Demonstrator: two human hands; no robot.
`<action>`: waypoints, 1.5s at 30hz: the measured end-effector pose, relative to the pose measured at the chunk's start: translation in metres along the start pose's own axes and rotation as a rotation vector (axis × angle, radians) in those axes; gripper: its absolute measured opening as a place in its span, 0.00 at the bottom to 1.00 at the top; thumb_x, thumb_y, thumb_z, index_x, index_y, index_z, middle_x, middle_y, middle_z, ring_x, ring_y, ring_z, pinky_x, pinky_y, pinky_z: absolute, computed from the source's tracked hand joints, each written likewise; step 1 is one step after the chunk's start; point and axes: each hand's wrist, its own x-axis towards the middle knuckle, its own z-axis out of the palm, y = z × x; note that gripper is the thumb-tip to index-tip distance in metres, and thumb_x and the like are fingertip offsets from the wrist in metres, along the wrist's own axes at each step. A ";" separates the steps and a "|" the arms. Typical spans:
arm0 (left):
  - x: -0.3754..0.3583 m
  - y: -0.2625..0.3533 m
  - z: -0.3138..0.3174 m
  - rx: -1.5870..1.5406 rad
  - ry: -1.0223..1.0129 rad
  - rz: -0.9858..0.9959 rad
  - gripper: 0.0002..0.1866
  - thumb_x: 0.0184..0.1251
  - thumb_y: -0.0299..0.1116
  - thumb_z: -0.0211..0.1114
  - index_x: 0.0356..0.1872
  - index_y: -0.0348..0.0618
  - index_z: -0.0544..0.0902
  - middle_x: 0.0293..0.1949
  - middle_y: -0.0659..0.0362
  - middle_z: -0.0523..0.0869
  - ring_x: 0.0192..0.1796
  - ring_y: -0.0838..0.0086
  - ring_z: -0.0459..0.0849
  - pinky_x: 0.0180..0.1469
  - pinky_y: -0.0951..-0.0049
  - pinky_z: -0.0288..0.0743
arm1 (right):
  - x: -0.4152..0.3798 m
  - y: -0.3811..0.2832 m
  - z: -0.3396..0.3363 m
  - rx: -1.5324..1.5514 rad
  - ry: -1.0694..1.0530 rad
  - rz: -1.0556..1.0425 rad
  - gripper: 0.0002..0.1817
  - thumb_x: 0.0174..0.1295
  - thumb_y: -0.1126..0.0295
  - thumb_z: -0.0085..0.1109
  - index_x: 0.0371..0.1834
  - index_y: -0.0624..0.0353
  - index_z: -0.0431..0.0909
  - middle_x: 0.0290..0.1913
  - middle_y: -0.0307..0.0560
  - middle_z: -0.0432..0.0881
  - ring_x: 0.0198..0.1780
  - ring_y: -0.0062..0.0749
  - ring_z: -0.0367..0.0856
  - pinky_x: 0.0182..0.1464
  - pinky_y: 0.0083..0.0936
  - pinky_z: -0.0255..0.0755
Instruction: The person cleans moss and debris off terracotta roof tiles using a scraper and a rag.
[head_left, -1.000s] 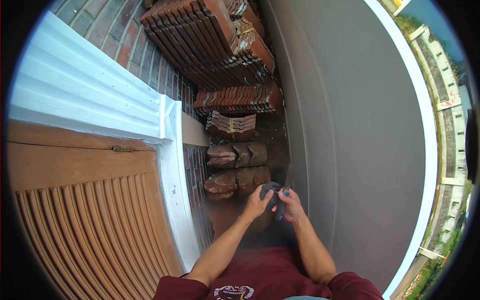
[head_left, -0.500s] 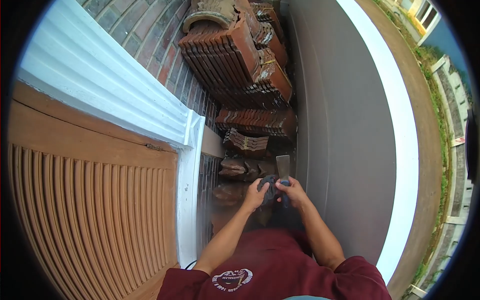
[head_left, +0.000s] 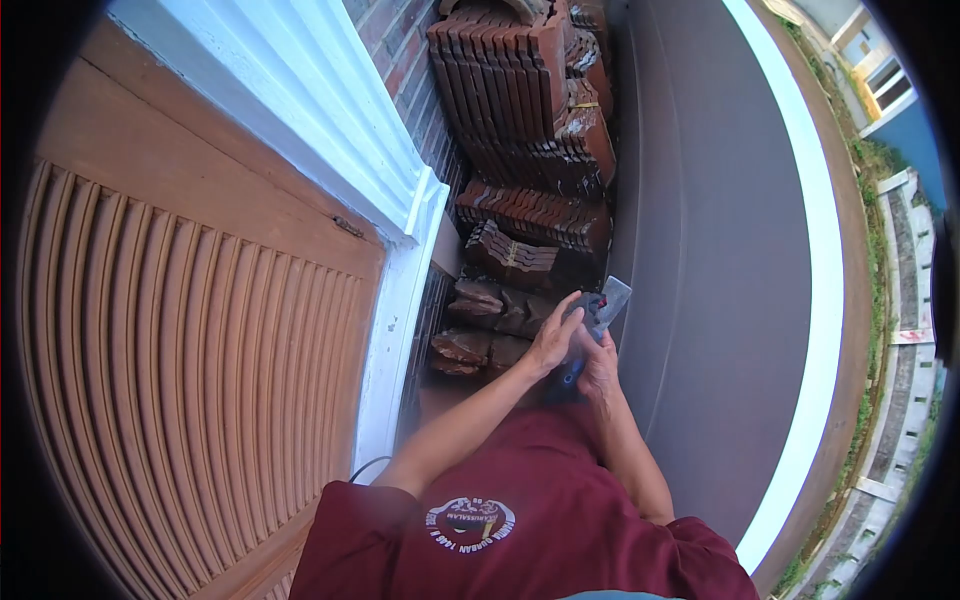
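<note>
In my right hand point(head_left: 598, 368) is a putty knife point(head_left: 616, 302) with a wide, flat metal blade and a dark blue handle. Its blade points up and to the right, close to the grey wall. My left hand point(head_left: 553, 338) is closed on a dark crumpled cloth point(head_left: 591, 303) with a small red spot, held against the lower part of the blade. The two hands nearly touch, and the left fingers partly cover the knife's neck. Below the right hand the handle is partly hidden and blurred.
Beyond my hands, stacked clay roof tiles point(head_left: 500, 95) fill the narrow gap between a brick wall point(head_left: 385, 40) and a smooth grey wall point(head_left: 720, 240). Nearer lie broken tile pieces point(head_left: 465, 347). To the left are a white frame point(head_left: 395, 300) and a louvred wooden door point(head_left: 200, 350).
My view has shifted. The cloth has come from beside the putty knife onto its blade, and the knife has gone from upright to tilted right. Both hands have drawn together.
</note>
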 end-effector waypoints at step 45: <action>0.484 0.305 -0.085 1.777 0.337 1.027 0.32 0.62 0.23 0.57 0.71 0.58 0.71 0.68 0.61 0.74 0.66 0.62 0.76 0.62 0.64 0.76 | 0.275 -0.245 -0.009 -0.088 0.128 0.143 0.14 0.60 0.74 0.66 0.49 0.57 0.76 0.32 0.37 0.82 0.27 0.21 0.80 0.25 0.21 0.72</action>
